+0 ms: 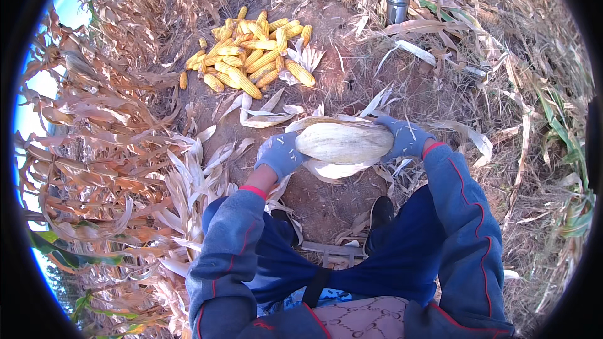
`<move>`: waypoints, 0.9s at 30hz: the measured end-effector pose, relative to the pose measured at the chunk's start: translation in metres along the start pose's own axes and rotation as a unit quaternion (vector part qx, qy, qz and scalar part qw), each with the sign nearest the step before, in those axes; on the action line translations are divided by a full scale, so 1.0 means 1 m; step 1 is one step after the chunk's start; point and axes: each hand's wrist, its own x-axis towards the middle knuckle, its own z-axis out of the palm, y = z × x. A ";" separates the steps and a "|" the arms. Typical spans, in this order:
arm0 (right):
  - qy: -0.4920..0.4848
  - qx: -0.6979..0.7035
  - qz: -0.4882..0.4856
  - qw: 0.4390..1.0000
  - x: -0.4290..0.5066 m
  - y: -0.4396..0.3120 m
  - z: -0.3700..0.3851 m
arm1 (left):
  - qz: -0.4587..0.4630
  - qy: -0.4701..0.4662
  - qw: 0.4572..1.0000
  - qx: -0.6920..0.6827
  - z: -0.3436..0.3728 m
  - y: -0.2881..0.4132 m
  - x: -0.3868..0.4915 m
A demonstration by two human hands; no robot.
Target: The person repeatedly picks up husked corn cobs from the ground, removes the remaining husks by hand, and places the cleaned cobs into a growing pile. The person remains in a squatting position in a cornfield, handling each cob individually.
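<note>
An ear of corn in its pale dry husk (346,142) lies crosswise between my gloved hands, some husk leaves spread loose around it. My left hand (281,154) grips its left end; my right hand (404,139) is closed around the other end. Both wear grey-blue work gloves dotted with bits of husk, and the fingertips are partly hidden behind the ear. Beyond it, up and to the left, a heap of husked yellow corn ears (254,56) rests on bare soil. Stripped husk leaves (268,115) lie between the heap and my hands.
A steel vacuum flask (397,4) stands among dry leaves at the upper right. Dry corn stalks (94,150) rise along the left side. More husks (188,183) are piled beside my left forearm. Between my shoes (380,214) is part of a low wooden frame (330,248).
</note>
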 end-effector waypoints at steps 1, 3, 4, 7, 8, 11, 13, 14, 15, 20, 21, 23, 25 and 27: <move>-0.045 0.051 0.010 0.998 0.005 0.007 0.005 | 0.004 -0.002 1.000 -0.007 0.002 -0.005 0.001; -0.081 0.093 0.054 0.991 0.014 0.013 0.013 | 0.056 0.034 0.990 -0.122 0.003 -0.014 0.007; -0.069 0.115 0.060 0.989 0.018 0.017 0.019 | 0.049 0.056 0.988 -0.133 0.009 -0.019 0.013; 0.020 0.017 0.024 0.999 0.027 0.033 0.032 | 0.000 0.049 0.993 -0.106 0.011 -0.014 0.018; 0.007 -0.015 0.066 0.998 0.028 0.038 0.032 | -0.021 0.035 0.995 -0.087 0.007 -0.009 0.017; 0.015 -0.083 0.120 0.989 0.019 0.032 0.025 | -0.060 -0.013 0.998 0.003 -0.013 -0.007 0.007; 0.032 -0.090 0.135 0.986 0.020 0.024 0.020 | -0.100 0.022 0.994 0.023 -0.010 -0.072 0.010; 0.031 -0.101 0.162 0.981 0.015 0.030 0.020 | -0.138 0.009 0.990 -0.034 -0.037 -0.057 0.001; 0.026 -0.109 0.166 0.980 0.020 0.028 0.022 | -0.094 0.078 0.989 -0.081 -0.035 -0.101 -0.008; -0.033 -0.091 0.108 0.989 0.029 0.040 0.027 | -0.282 0.272 0.911 -0.132 -0.078 -0.221 -0.132; -0.050 -0.080 0.082 0.992 0.029 0.043 0.030 | -0.407 0.233 0.869 -0.160 -0.082 -0.241 -0.175; -0.085 -0.106 0.080 0.987 0.030 0.035 0.029 | -0.514 0.203 0.787 -0.275 -0.071 -0.268 -0.277; -0.092 -0.133 0.082 0.983 0.029 0.039 0.030 | -0.637 0.137 0.752 -0.099 -0.059 -0.234 -0.335; -0.106 -0.130 0.067 0.984 0.043 0.035 0.036 | -0.658 0.053 0.748 0.067 -0.026 -0.358 -0.474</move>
